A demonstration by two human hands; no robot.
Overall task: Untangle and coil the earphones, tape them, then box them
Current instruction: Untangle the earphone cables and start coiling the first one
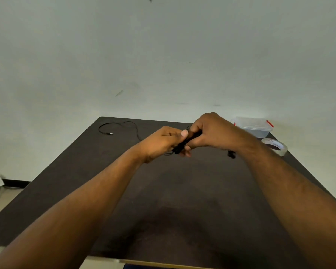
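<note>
Both hands meet above the middle of the dark table (163, 191) around a black bundle of earphone cable (184, 143). My left hand (163, 141) pinches the bundle from the left with its thumb on top. My right hand (211, 131) grips it from the right with curled fingers. A loose length of the cable (122, 124) trails across the far left of the table and ends in a plug (110, 133). Black earbuds (231, 154) hang just below my right wrist. How many loops the bundle has is hidden by the fingers.
A clear plastic box with red clips (253, 126) stands at the table's far right corner. A roll of clear tape (274, 146) lies in front of it near the right edge. A pale wall rises behind the table; floor and a cord show at the left.
</note>
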